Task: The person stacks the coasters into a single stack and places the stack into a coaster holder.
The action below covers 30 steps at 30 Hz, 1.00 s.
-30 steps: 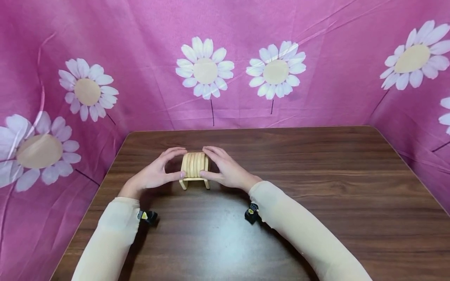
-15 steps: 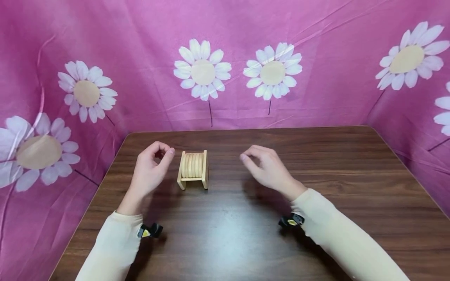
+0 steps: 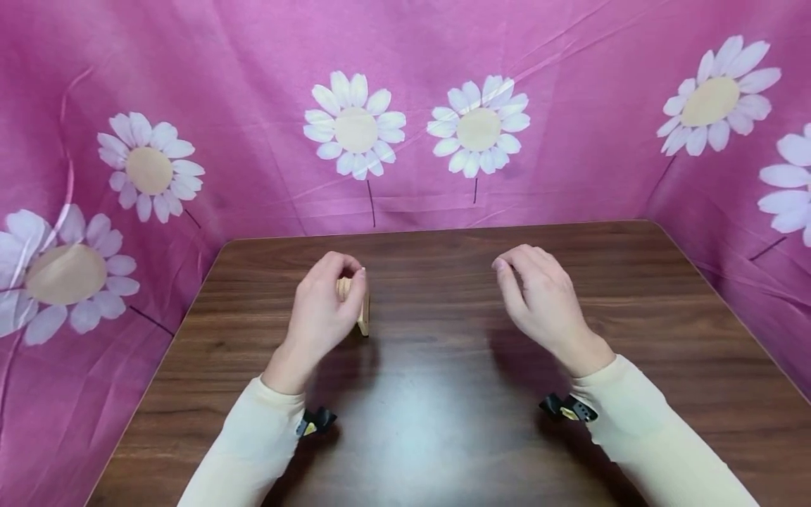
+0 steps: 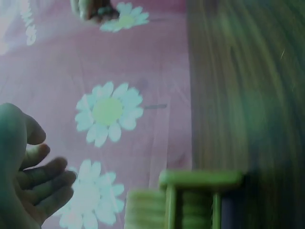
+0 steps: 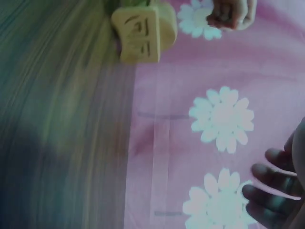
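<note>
A small pale wooden holder (image 3: 365, 315) stands on the table with several round wooden coasters (image 4: 143, 210) in it. My left hand (image 3: 323, 303) hovers over it, hiding most of it in the head view. In the left wrist view that hand (image 4: 40, 183) is in the air apart from the holder (image 4: 202, 179), fingers loosely bent and holding nothing. Well to the right, my right hand (image 3: 538, 296) is raised above the table, its fingers (image 5: 271, 186) loosely curled around nothing. The right wrist view shows the holder's end panel (image 5: 138, 36), with dark marks.
The brown wood-grain table (image 3: 431, 394) ends at a straight back edge. Behind it and at both sides hangs a pink cloth (image 3: 418, 42) printed with white daisies. A small black camera (image 3: 317, 420) is strapped at each wrist.
Both hands have let go of the coaster holder, which stays standing. My right hand has moved off to the right; the left lifted away leftward, then came back rightward in front of the holder.
</note>
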Available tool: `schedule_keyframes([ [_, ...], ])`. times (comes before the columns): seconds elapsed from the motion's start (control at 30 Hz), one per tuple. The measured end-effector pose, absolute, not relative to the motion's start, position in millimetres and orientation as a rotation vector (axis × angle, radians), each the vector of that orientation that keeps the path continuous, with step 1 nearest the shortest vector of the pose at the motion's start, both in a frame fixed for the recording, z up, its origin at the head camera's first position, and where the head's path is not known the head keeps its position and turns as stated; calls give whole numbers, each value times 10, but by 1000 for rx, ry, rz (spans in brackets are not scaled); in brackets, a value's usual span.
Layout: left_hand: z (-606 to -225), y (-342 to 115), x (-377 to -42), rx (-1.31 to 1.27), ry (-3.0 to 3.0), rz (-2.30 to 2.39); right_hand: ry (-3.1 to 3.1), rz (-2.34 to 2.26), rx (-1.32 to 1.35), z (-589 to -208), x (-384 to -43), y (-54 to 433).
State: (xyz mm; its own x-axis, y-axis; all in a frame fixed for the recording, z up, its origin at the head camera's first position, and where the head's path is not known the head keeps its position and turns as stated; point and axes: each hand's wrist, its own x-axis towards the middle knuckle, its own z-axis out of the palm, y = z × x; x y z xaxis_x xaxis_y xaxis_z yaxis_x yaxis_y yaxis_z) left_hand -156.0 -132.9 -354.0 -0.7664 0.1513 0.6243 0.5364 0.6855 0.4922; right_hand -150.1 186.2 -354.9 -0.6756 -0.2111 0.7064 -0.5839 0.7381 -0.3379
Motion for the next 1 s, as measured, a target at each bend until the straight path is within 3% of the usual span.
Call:
schedule_keyframes([
  [0.47, -3656, -783, -1523, -600, -2864, -292, -3063, 217, 531, -3568, -1317, 1824],
  [1.0, -3739, -681, -1503, -572, -2924, -168, -3124, 193, 559, -3577, -1299, 1809],
])
